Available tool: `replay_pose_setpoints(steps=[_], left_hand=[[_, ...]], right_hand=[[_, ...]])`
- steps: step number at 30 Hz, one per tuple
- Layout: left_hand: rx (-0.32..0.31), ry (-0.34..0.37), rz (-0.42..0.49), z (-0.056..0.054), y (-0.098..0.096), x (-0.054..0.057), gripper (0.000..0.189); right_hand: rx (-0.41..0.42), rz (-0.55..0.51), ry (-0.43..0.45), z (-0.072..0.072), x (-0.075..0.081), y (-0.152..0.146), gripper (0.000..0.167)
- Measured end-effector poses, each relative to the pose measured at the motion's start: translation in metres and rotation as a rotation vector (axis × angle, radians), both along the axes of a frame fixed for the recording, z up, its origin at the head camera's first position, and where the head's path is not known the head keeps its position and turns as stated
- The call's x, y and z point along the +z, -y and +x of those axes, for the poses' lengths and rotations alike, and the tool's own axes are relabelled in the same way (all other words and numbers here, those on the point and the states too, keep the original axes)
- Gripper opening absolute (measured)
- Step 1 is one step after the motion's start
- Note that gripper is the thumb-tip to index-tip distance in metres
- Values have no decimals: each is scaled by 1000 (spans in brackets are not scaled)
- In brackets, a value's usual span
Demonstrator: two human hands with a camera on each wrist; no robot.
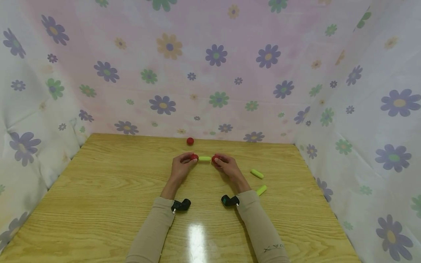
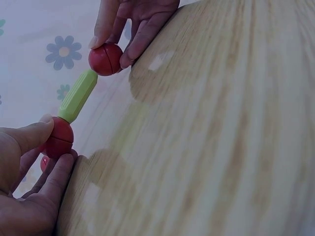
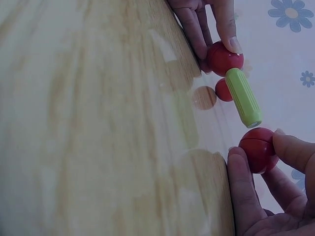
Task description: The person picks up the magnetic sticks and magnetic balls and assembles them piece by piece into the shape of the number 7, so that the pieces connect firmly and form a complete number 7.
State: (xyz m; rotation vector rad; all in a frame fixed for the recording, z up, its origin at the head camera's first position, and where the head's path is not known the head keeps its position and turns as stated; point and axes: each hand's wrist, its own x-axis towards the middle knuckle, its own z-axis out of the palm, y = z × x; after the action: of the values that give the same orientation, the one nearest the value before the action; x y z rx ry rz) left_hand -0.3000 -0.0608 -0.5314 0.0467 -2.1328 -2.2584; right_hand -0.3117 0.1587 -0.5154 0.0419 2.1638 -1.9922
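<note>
My left hand (image 1: 180, 168) pinches a red ball (image 2: 59, 138) between thumb and fingers. From that ball a yellow-green ridged rod (image 3: 243, 98) extends toward the right, its near end against the ball. A second red ball (image 3: 258, 150) is pinched by my right hand (image 1: 229, 168), close to the rod's free end. In the right wrist view a narrow gap shows between that end and the ball. A seam line runs round each held ball. Both hands are low over the wooden table (image 1: 108, 190), facing each other.
Behind the hands, a third red ball (image 1: 190, 141) rests near the table's far edge. Two more yellow-green rods lie to the right: one rod (image 1: 257, 173) beyond the right wrist, another rod (image 1: 261, 190) partly behind the right sleeve. Flower-patterned cloth (image 1: 194, 73) encloses the back and sides.
</note>
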Motion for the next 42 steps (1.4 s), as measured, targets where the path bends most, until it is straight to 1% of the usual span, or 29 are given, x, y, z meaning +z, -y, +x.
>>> replay_pose_setpoints(steps=[8, 12, 18, 25, 32, 38, 42], left_hand=[[33, -56, -22, -1, -2, -4, 32], [18, -36, -11, -1, -1, -3, 34], [0, -13, -22, -1, -1, -2, 40], [2, -27, -34, 0, -1, -1, 39], [12, -18, -34, -1, -1, -2, 35], [19, -20, -47, -1, -1, -2, 36], [20, -11, -52, 0, -1, -1, 36]], right_hand=[[1, 5, 6, -1, -1, -1, 41], [2, 6, 3, -1, -1, -1, 42], [-3, 19, 9, -1, -1, 0, 40], [0, 24, 1, -2, -3, 1, 40], [1, 17, -4, -2, -3, 1, 39], [-2, 11, 9, -1, -3, 1, 39], [-1, 1, -3, 0, -5, 0, 40]])
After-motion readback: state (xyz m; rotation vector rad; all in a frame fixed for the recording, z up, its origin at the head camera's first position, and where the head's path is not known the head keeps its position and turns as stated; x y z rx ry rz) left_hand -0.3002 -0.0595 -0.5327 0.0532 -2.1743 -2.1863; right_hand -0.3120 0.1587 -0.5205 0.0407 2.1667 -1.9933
